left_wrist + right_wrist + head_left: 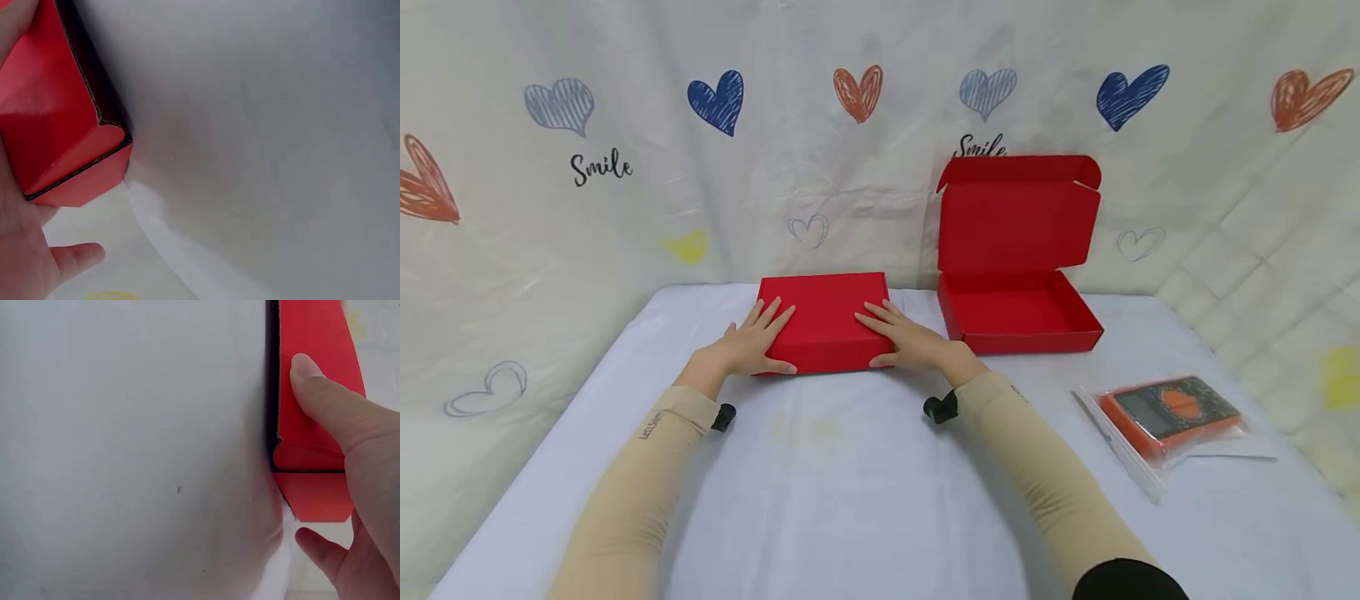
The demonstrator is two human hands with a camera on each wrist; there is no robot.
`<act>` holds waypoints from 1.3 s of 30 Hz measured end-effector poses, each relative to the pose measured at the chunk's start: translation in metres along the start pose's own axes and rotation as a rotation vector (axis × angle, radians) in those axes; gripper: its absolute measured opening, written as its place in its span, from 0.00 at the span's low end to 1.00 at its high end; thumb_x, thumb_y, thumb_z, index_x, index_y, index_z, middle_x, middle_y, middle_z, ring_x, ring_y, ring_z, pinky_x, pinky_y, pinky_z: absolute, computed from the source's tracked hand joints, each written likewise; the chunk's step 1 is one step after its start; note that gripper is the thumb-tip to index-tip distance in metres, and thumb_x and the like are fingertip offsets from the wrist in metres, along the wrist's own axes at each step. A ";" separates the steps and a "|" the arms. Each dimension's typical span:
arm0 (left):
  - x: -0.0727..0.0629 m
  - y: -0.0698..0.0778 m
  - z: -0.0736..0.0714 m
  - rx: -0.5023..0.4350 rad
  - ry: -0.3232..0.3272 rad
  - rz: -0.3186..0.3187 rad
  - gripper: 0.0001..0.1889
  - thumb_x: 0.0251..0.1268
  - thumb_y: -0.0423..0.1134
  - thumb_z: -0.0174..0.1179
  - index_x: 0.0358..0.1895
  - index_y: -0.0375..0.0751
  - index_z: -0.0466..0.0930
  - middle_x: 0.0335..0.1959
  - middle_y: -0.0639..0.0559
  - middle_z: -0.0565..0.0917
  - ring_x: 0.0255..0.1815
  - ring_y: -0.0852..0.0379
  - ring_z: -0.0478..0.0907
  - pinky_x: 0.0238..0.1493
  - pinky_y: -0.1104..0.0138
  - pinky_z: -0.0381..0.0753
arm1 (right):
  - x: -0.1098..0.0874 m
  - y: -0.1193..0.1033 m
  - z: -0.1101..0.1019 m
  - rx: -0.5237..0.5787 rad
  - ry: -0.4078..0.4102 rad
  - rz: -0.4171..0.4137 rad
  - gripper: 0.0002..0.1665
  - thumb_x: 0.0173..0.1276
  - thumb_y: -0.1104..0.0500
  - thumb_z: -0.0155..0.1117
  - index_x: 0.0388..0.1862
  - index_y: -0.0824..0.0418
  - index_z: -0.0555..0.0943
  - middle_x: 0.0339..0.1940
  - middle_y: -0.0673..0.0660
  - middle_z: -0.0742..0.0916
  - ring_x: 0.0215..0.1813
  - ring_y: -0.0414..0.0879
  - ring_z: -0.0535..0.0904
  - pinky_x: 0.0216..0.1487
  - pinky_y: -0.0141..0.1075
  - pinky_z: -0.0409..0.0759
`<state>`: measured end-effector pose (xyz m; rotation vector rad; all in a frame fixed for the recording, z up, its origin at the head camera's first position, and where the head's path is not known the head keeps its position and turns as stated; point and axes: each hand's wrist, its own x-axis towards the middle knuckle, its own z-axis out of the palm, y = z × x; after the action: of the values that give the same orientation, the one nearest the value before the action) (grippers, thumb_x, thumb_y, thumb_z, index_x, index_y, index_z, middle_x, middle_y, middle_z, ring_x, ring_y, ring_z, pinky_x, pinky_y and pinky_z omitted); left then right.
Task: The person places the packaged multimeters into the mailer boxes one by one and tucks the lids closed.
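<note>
Near the far edge of the table lies a closed red cardboard box (pixel 827 321), with a hand at each side. My left hand (pixel 748 343) rests on its left side, fingers spread and straight over the top, thumb along the front. On the right side, my right hand (pixel 912 337) touches the box the same way. The right wrist view shows that hand's thumb (pixel 319 394) flat against the red front panel. In the left wrist view, the left hand (pixel 22 250) lies along the box's end, its little finger sticking out past the corner.
A second red box (pixel 1022 312) stands behind on the right with its lid up. An orange and black multimeter (pixel 1176 408) in a clear plastic bag lies at the right. White cloth (pixel 850 500) covers the table, and a heart-printed curtain (pixel 880 167) hangs behind.
</note>
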<state>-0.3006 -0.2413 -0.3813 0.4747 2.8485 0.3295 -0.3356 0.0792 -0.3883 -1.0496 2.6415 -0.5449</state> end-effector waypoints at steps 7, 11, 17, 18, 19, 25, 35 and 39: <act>0.004 0.006 0.000 -0.004 -0.017 -0.037 0.58 0.64 0.56 0.68 0.85 0.45 0.35 0.84 0.39 0.32 0.82 0.33 0.26 0.71 0.27 0.45 | 0.000 0.006 -0.001 0.000 0.013 -0.040 0.51 0.73 0.51 0.68 0.86 0.49 0.50 0.86 0.53 0.48 0.85 0.55 0.34 0.73 0.49 0.68; 0.005 0.005 -0.001 -0.023 -0.029 -0.044 0.56 0.66 0.55 0.67 0.85 0.46 0.35 0.84 0.39 0.31 0.82 0.34 0.25 0.72 0.28 0.42 | 0.001 0.006 0.001 -0.038 0.023 -0.036 0.51 0.74 0.51 0.68 0.86 0.49 0.50 0.86 0.53 0.48 0.85 0.55 0.34 0.72 0.47 0.70; 0.003 0.004 -0.001 -0.051 -0.041 -0.037 0.56 0.65 0.50 0.68 0.85 0.44 0.35 0.84 0.38 0.31 0.82 0.33 0.26 0.71 0.27 0.44 | 0.000 0.004 0.001 -0.051 0.053 -0.021 0.50 0.71 0.51 0.71 0.85 0.49 0.56 0.86 0.52 0.53 0.85 0.54 0.38 0.71 0.47 0.71; 0.003 0.004 0.000 -0.053 -0.044 -0.038 0.57 0.65 0.50 0.69 0.85 0.44 0.35 0.84 0.38 0.31 0.82 0.33 0.26 0.71 0.27 0.44 | 0.000 0.003 0.001 -0.056 0.054 -0.018 0.50 0.70 0.51 0.71 0.85 0.48 0.56 0.86 0.52 0.54 0.85 0.54 0.39 0.71 0.47 0.72; 0.002 0.004 0.000 -0.057 -0.044 -0.039 0.57 0.65 0.49 0.69 0.85 0.44 0.35 0.84 0.38 0.31 0.82 0.33 0.26 0.71 0.27 0.44 | 0.000 0.003 0.001 -0.061 0.056 -0.014 0.50 0.70 0.50 0.72 0.85 0.48 0.56 0.86 0.52 0.54 0.85 0.54 0.39 0.70 0.47 0.73; 0.001 0.006 0.000 -0.059 -0.020 -0.036 0.55 0.66 0.47 0.69 0.85 0.44 0.36 0.84 0.38 0.32 0.82 0.33 0.26 0.71 0.27 0.43 | 0.001 -0.001 0.001 -0.110 0.096 0.025 0.49 0.68 0.49 0.73 0.84 0.45 0.59 0.85 0.50 0.58 0.85 0.53 0.44 0.68 0.48 0.75; 0.001 0.005 0.001 -0.054 0.002 -0.036 0.54 0.67 0.45 0.68 0.85 0.45 0.37 0.84 0.39 0.33 0.82 0.33 0.27 0.72 0.28 0.41 | 0.005 -0.004 0.003 -0.153 0.136 0.052 0.48 0.67 0.48 0.75 0.82 0.43 0.63 0.84 0.49 0.61 0.84 0.52 0.49 0.65 0.46 0.78; 0.003 0.000 0.002 -0.042 0.021 -0.011 0.55 0.65 0.46 0.70 0.85 0.47 0.38 0.85 0.40 0.34 0.82 0.34 0.28 0.71 0.27 0.44 | 0.004 -0.004 0.002 -0.213 0.122 0.035 0.49 0.68 0.47 0.73 0.83 0.45 0.60 0.84 0.51 0.60 0.84 0.54 0.48 0.64 0.47 0.79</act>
<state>-0.3026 -0.2397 -0.3835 0.4502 2.8568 0.3940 -0.3351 0.0732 -0.3882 -1.0566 2.8700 -0.3356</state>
